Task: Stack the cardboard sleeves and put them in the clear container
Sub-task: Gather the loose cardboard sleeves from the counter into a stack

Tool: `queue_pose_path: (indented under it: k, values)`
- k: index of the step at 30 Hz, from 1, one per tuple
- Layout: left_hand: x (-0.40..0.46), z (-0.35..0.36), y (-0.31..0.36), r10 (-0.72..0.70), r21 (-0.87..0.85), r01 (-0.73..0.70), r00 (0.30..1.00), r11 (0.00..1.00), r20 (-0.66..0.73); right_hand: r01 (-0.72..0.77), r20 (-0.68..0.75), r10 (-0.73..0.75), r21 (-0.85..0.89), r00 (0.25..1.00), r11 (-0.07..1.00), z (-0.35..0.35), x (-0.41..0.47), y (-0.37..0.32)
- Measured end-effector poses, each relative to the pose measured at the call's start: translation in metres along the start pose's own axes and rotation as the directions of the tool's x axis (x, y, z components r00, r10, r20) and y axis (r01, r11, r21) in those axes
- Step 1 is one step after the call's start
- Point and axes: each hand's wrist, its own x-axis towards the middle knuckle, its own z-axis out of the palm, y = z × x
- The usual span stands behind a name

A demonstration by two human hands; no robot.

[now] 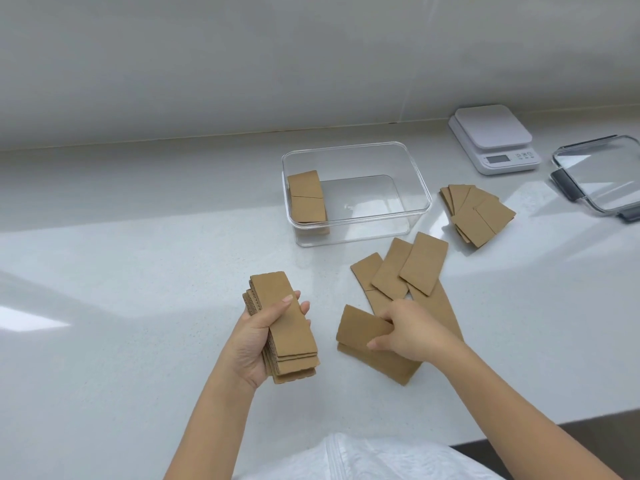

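Observation:
My left hand (258,336) grips a stack of flat brown cardboard sleeves (284,327) above the white counter. My right hand (405,332) pinches the near end of a single sleeve (363,329), lifting it off another sleeve (377,363) lying flat. More loose sleeves (405,268) lie overlapped just beyond my right hand. A fanned pile of sleeves (476,213) sits further right. The clear container (356,192) stands open at the back centre, with a stack of sleeves (306,200) standing against its left wall.
A white digital scale (495,138) stands at the back right by the wall. The container's clear lid (602,176) with grey clips lies at the far right. The counter's front edge runs along the lower right.

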Motion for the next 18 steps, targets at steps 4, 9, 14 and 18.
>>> queue_pose_path:
  k: [4,9,14,18]
  values:
    - [0.009,0.013,0.013,0.044,-0.009,-0.044,0.999,0.999,0.019,-0.006,-0.051,0.040,0.545,0.998,0.838,-0.034,0.002,0.014]
    - [0.019,0.022,0.016,0.004,0.005,-0.004,0.999,1.000,0.042,0.053,-0.272,0.344,0.846,0.899,0.530,-0.069,0.034,0.050]
    - [0.025,0.018,0.007,-0.068,0.034,0.067,0.997,0.997,0.033,-0.064,-0.365,0.504,0.758,0.783,0.649,-0.068,0.065,0.063]
    - [0.029,0.015,0.008,-0.086,0.032,0.086,0.996,0.996,0.006,-0.150,-0.446,0.497,0.614,0.745,0.775,-0.070,0.075,0.056]
